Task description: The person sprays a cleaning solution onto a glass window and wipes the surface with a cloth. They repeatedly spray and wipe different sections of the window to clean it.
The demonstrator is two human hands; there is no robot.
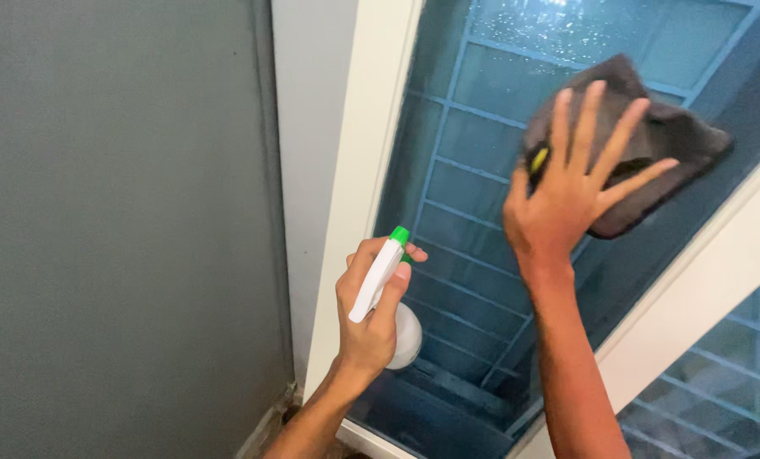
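My right hand (571, 191) lies flat with fingers spread on a dark grey-brown cloth (669, 140), pressing it against the tinted glass pane (473, 170) of a white-framed window. A small yellow tag shows at the cloth's left edge. My left hand (370, 310) grips a white spray bottle (386, 280) with a green nozzle, held just in front of the lower left of the same pane, nozzle pointing toward the glass. Fine droplets speckle the glass at the top.
The white window frame (354, 187) runs along the pane's left side, and a white bar (694, 289) crosses diagonally at right with another pane below it. A grey wall (116, 229) fills the left. Metal grille bars show behind the glass.
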